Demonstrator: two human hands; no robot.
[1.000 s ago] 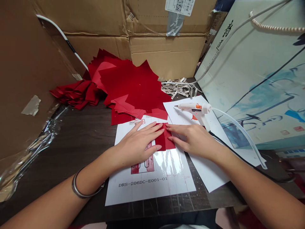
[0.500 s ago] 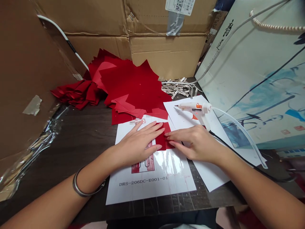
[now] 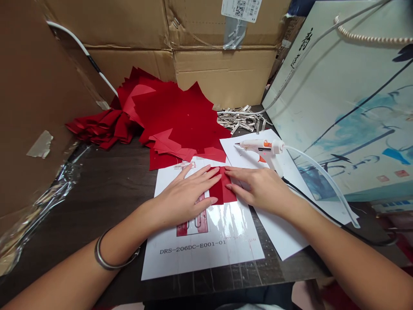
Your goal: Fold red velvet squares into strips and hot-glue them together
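A small folded red fabric piece (image 3: 217, 189) lies on a printed white sheet (image 3: 200, 267) in a glossy cover. My left hand (image 3: 183, 196) is spread flat over the sheet, its fingertips on the left part of the fabric. From the right, my right hand (image 3: 254, 185) touches the fabric's right part, fingers stretched out and lying low, thumb apart from them. Under my left hand a printed picture (image 3: 201, 227) is partly hidden. To the right, a white glue gun (image 3: 266, 147) rests on another white sheet (image 3: 280, 237).
Red fabric sheets (image 3: 180, 112) are piled behind the hands, with a bundle of red strips (image 3: 103, 127) at left. Metal clips (image 3: 243, 119) lie at the back. Cardboard (image 3: 222, 73) and a painted panel (image 3: 348, 107) stand around the dark table (image 3: 119, 181).
My right hand has flattened, its fingers stretching out along the fabric's right part, which now shows more. My left hand stays nearly in place.
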